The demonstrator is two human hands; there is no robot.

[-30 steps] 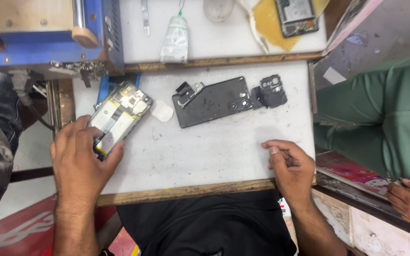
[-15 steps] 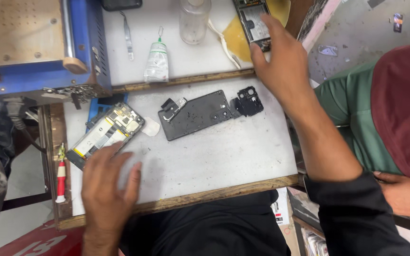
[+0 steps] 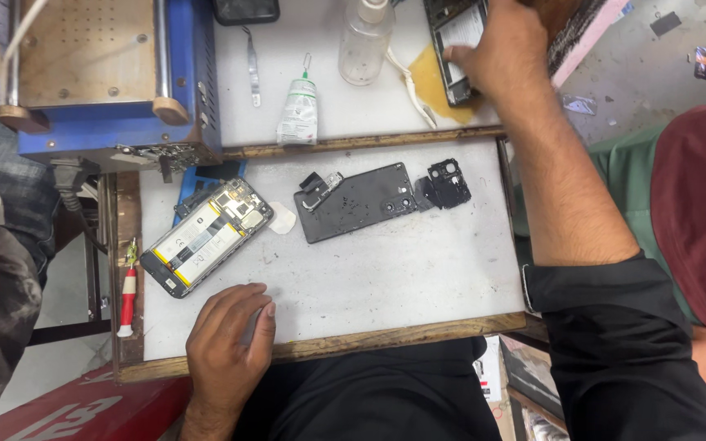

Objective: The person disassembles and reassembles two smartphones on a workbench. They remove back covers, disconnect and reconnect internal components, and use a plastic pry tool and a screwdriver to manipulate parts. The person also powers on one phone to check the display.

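Head view, from the left: a blue machine (image 3: 116,77) with a wooden top stands at the far left corner of the desk (image 3: 386,278), its upper edge cut off by the frame. Below it a red-handled screwdriver (image 3: 127,294) lies in the narrow gap beside the desk's white surface.

Next comes an opened phone (image 3: 206,237), lying tilted with its battery and circuit board exposed; a blue tool under its upper end is mostly hidden. The left hand (image 3: 230,347) rests palm down on the near edge of the desk, just below that phone but not touching it. Its fingers are curled loosely and its grip holds nothing that can be seen (the fingertips press flat on the white surface).

Further right a white tube (image 3: 297,110) and a pair of tweezers (image 3: 252,65) lie on the upper desk, with a clear bottle (image 3: 365,41) whose top is cut off. In the middle of the lower desk lies a dark back cover (image 3: 361,200), and a small black camera frame (image 3: 449,181) touches its right end.

The right hand (image 3: 504,53) reaches far up to a second phone (image 3: 455,49) on a yellow cloth (image 3: 426,82). The fingers lie over that phone's right side and cover it; whether the grip is closed round it cannot be told. Another person's green and maroon clothing (image 3: 688,196) fills the right edge.
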